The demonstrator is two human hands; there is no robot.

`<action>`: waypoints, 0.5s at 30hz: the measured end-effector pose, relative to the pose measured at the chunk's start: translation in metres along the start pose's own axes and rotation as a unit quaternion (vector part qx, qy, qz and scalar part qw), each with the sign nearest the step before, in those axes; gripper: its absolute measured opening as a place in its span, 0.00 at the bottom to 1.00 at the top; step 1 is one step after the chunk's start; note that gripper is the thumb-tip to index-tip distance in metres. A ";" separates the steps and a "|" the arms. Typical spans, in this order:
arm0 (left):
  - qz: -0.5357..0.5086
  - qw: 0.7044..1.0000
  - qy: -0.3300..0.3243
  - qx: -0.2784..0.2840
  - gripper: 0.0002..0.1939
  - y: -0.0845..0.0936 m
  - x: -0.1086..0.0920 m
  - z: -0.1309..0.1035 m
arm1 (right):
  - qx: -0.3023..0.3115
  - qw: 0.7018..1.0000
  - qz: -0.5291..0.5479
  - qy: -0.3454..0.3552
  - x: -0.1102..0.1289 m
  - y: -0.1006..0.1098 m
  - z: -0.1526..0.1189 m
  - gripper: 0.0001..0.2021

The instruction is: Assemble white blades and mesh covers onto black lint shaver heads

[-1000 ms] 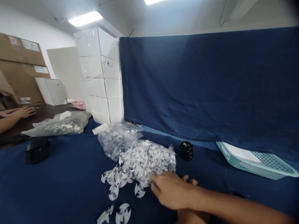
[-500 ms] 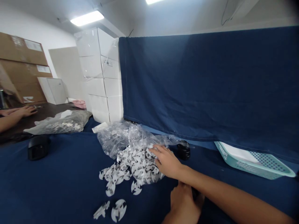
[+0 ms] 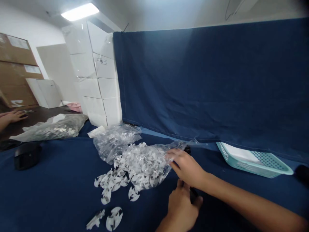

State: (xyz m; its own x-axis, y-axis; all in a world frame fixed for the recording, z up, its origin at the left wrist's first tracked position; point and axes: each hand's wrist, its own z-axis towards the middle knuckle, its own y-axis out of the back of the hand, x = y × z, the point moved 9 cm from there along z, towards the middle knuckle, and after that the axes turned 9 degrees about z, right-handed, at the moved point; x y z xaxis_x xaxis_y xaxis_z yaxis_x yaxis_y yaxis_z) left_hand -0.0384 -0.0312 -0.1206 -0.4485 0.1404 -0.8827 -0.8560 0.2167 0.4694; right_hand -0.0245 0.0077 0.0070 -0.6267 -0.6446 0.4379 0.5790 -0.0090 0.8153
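Note:
A heap of small white curved-blade pieces [image 3: 145,164] lies in and around the mouth of a clear plastic bag [image 3: 111,141]. My right hand [image 3: 188,166] is at the heap's right side, fingers and thumb closed on the bag's clear film, which stretches over the pieces. Just below it, my left hand [image 3: 181,204] is curled round something dark, mostly hidden by the fingers. Two loose parts lie near the front: a round bladed piece [image 3: 114,219] and a narrow one seen edge-on [image 3: 96,219]. A black object [image 3: 187,149] shows partly behind my right hand.
A teal basket [image 3: 256,169] with something white inside stands at right. At left are a black object [image 3: 27,155], a filled plastic bag [image 3: 51,129] and another person's hand [image 3: 15,116]. White boxes [image 3: 101,87] and a blue cloth screen [image 3: 205,83] rise behind.
My right hand has drawn off the pieces to the right, and clear film now covers more of the heap. My left hand remains below it. The view has shifted slightly right.

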 end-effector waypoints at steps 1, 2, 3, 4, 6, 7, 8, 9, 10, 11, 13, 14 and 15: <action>0.004 1.000 -0.007 0.002 0.20 0.001 -0.002 0.001 | -0.007 1.000 0.013 -0.013 -0.004 0.013 -0.012 0.13; 0.009 1.000 -0.014 0.005 0.19 0.002 -0.004 0.001 | -0.015 0.999 0.025 -0.027 -0.008 0.026 -0.024 0.13; 0.015 1.000 -0.020 0.008 0.18 0.003 -0.006 0.002 | -0.024 0.998 0.034 -0.042 -0.014 0.040 -0.038 0.13; 0.022 0.999 -0.025 0.011 0.18 0.004 -0.008 0.003 | -0.033 0.997 0.042 -0.058 -0.021 0.054 -0.052 0.13; 0.038 0.999 -0.034 0.019 0.19 0.006 -0.014 0.004 | -0.058 0.992 0.062 -0.098 -0.038 0.080 -0.084 0.13; 0.047 0.998 -0.040 0.026 0.20 0.006 -0.017 0.004 | -0.075 0.984 0.093 -0.133 -0.051 0.091 -0.102 0.13; 0.057 0.997 -0.047 0.035 0.20 0.006 -0.021 0.003 | -0.100 0.973 0.121 -0.170 -0.065 0.102 -0.120 0.13; 0.068 0.995 -0.054 0.046 0.19 0.005 -0.025 0.002 | -0.114 0.962 0.144 -0.203 -0.078 0.109 -0.139 0.13; 0.080 0.993 -0.060 0.056 0.19 0.004 -0.029 0.000 | -0.130 0.949 0.167 -0.234 -0.091 0.114 -0.158 0.14; 0.091 0.992 -0.065 0.063 0.18 0.002 -0.033 -0.002 | -0.140 0.937 0.188 -0.260 -0.102 0.116 -0.176 0.15; 0.108 0.989 -0.072 0.069 0.18 -0.001 -0.039 -0.005 | -0.160 0.912 0.229 -0.299 -0.119 0.117 -0.207 0.18; 0.113 0.988 -0.077 0.067 0.19 -0.001 -0.043 -0.006 | -0.170 0.901 0.245 -0.314 -0.124 0.116 -0.219 0.19; 0.120 0.987 -0.085 0.062 0.20 -0.002 -0.046 -0.008 | -0.177 0.892 0.259 -0.325 -0.127 0.116 -0.228 0.20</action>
State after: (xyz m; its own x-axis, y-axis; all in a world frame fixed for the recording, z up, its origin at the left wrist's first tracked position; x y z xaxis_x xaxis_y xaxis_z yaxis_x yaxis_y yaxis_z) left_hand -0.0181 -0.0454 -0.0812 -0.5758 0.3593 -0.7344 -0.6876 0.2731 0.6727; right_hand 0.2409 -0.0861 -0.0408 -0.3300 -0.0540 0.9424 0.9353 -0.1536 0.3187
